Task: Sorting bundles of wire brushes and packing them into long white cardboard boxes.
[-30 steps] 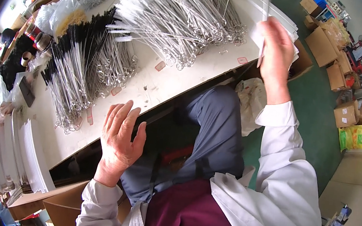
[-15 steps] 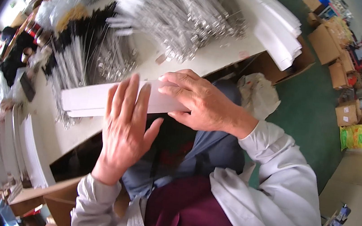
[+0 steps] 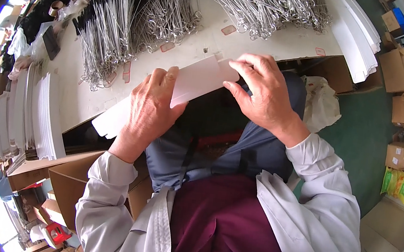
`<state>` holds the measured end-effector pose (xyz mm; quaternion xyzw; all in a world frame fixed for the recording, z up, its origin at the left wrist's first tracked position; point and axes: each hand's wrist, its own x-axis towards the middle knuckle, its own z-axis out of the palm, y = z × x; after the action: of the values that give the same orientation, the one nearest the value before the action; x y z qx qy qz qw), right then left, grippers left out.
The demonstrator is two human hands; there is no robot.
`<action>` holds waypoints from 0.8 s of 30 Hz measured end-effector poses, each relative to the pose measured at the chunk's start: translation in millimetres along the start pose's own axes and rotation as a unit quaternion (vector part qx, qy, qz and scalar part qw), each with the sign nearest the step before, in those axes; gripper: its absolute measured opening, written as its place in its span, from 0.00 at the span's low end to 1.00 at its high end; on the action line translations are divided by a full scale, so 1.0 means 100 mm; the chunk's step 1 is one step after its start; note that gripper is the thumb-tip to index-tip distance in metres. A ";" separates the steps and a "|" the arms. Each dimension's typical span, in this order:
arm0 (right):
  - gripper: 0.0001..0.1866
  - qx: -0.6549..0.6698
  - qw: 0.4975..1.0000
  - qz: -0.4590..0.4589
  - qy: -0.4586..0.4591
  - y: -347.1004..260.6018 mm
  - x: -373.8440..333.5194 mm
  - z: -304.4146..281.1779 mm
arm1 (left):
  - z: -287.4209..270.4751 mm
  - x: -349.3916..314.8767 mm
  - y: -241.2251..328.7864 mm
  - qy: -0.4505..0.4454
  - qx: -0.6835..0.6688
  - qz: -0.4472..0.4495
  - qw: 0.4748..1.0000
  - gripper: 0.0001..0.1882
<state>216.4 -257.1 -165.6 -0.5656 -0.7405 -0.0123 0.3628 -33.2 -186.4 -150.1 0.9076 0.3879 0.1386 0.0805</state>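
A long, narrow white cardboard box (image 3: 200,78), flattish with an end flap, slants over my lap in front of the table edge. My left hand (image 3: 151,104) is closed around it left of its middle, fingers over the top and thumb along the near side. At its right end, my right hand (image 3: 269,94) has the flap between thumb and fingertips. Beyond the box, thin metal wire brushes (image 3: 106,46) with ring ends and dark bristles lie bunched on the white table (image 3: 212,39).
Another heap of ringed wires (image 3: 272,8) lies at the far right of the table. A stack of white folded card (image 3: 354,39) sits on its right end. White strips (image 3: 44,117) stand at the left. An open cardboard box (image 3: 71,180) is beside my left arm.
The white box has tilted, its right end now higher and farther right. My left hand has closed from flat fingers into a grip; my right hand has moved right to the end flap.
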 end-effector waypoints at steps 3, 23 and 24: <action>0.22 0.005 0.999 0.032 -0.015 -0.08 -0.13 0.16 | 0.09 -0.04 -0.03 0.033 0.016 0.016 0.999 0.36; 0.18 0.440 0.812 0.338 -0.179 -0.13 -0.06 0.39 | 0.42 -0.22 -0.16 0.042 0.030 0.082 0.995 0.37; 0.17 0.452 0.791 0.361 -0.200 -0.13 -0.03 0.35 | 0.42 -0.23 -0.15 0.040 0.030 0.088 0.995 0.36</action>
<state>187.0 -249.1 -188.2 -0.5531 -0.4600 0.5685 0.3992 -45.5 -194.2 -197.8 0.9339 0.3136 0.1700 0.0251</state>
